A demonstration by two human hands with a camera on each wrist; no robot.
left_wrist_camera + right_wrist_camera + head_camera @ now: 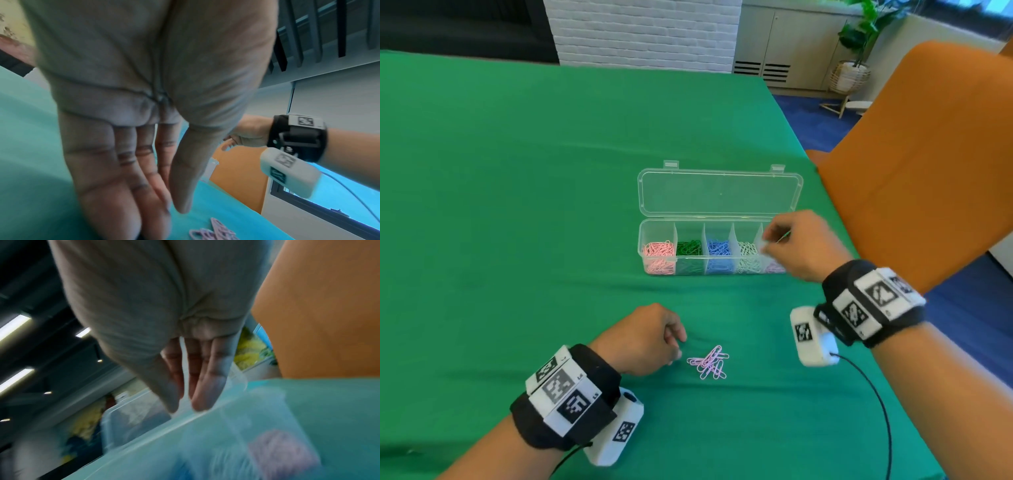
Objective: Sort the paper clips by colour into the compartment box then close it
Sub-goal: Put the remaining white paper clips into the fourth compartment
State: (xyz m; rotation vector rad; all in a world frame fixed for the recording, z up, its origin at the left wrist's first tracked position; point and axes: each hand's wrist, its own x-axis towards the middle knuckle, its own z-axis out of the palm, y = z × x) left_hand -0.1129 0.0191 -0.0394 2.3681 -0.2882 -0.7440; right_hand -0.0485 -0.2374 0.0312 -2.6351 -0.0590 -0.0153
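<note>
A clear compartment box stands on the green cloth with its lid laid open behind it. From left to right its compartments hold pink, green, blue, white and lilac clips. My right hand hovers over the lilac compartment at the right end. In the blurred right wrist view its fingers are nearly straight and I see nothing between them. A small pile of lilac paper clips lies nearer me. My left hand sits just left of the pile with straight, empty fingers, close to the clips.
An orange chair back rises just past the table's right edge, close to the box. A black cable trails from my right wrist camera across the green cloth. The cloth stretches away to the left and far side.
</note>
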